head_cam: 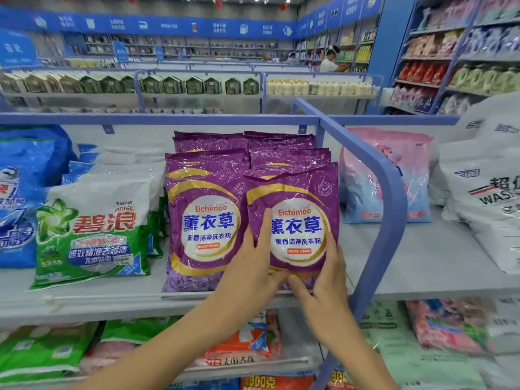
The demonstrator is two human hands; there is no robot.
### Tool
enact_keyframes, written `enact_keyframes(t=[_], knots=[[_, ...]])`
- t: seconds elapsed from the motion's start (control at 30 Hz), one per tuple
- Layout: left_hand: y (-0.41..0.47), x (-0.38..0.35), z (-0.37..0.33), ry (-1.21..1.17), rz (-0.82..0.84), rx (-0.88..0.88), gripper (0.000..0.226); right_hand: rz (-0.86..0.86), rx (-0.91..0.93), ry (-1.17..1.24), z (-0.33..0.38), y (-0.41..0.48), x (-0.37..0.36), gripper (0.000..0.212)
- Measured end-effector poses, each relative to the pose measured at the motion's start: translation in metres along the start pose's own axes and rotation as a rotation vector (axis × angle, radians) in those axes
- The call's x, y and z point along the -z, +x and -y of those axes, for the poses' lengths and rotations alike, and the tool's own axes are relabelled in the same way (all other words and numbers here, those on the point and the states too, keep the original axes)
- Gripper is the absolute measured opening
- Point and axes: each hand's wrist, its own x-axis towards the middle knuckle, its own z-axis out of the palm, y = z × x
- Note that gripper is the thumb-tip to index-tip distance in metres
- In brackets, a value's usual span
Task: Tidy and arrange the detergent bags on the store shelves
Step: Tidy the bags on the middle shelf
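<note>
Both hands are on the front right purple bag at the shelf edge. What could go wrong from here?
1. The right purple bag sits at the shelf lip, held low by the left hand and right hand; it may slide off.
2. It overlaps the left purple bag, which could shift.
3. The blue divider stands close and could snag it.

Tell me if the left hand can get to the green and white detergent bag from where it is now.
Probably yes. The left hand grips the front right purple bag; once it lets go, only the neighbouring purple bag lies between it and the green and white bag, whose front is uncovered.
</note>
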Motion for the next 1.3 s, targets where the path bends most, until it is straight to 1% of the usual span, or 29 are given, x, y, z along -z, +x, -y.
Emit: enact_keyframes(t=[0.07,0.17,0.23,0.4,0.6,0.73,0.9,1.0,1.1,1.23,1.3], knots=[[0.002,0.002,-0.001,-0.005,0.004,0.010,0.114,0.035,-0.021,-0.038,-0.001,0.004,-0.005,0.106],[0.009,0.005,0.000,0.047,0.015,0.011,0.114,0.054,-0.022,-0.042,-0.001,0.015,-0.006,0.107],[0.014,0.008,0.002,0.091,0.023,0.015,0.116,0.090,-0.008,-0.059,-0.001,0.020,-0.003,0.105],[0.015,0.008,0.004,0.090,0.024,0.021,0.117,0.173,-0.038,-0.115,0.001,0.020,0.002,0.101],[0.014,0.011,0.007,0.052,0.073,0.021,0.124,0.275,-0.076,-0.150,0.006,0.022,0.010,0.117],[0.015,0.012,0.008,0.026,0.037,0.013,0.126,0.224,-0.070,-0.181,0.008,0.021,0.005,0.119],[0.017,0.008,0.012,-0.087,-0.030,0.032,0.128,0.179,-0.072,-0.217,0.010,0.020,0.003,0.118],[0.013,0.007,0.014,-0.113,-0.049,0.035,0.127,0.111,-0.089,-0.248,0.015,0.015,0.000,0.117],[0.007,0.007,0.014,-0.090,-0.085,0.011,0.125,0.009,-0.094,-0.261,0.016,0.010,-0.001,0.118],[-0.007,0.006,0.010,-0.045,-0.094,-0.008,0.114,-0.040,-0.103,-0.182,0.021,0.003,0.002,0.112],[-0.018,0.004,0.008,-0.059,-0.097,-0.033,0.106,-0.068,-0.089,-0.198,0.027,-0.001,0.004,0.107]])
